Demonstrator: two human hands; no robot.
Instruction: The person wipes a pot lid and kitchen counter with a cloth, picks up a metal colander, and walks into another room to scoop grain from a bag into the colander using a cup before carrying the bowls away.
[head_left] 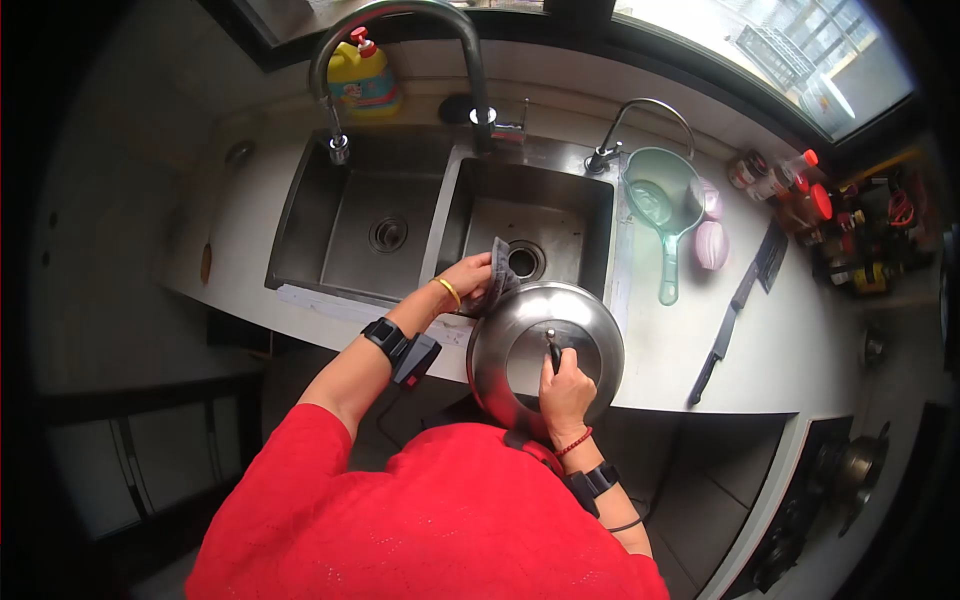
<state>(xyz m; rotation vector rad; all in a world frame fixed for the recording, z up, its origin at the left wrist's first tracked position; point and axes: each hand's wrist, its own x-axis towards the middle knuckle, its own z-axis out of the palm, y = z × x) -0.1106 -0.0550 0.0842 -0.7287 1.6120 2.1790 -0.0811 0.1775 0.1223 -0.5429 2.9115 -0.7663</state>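
Observation:
My right hand (567, 390) grips the black handle on top of a round steel pot lid (500, 345). The lid is held in front of the counter's edge, beside the right sink basin. In my left hand (467, 282) is a grey cloth (497, 275), pinched at the lid's upper left rim. Part of the cloth hangs over the right basin (560, 207). The lid's underside is hidden from me.
A left basin (350, 230) sits under a tall black faucet (473, 50). Right of the sink are a green dipper (668, 262), pink-white onions (711, 245), two knives (722, 345) and several red-capped jars (800, 205). A yellow jug (362, 80) stands behind.

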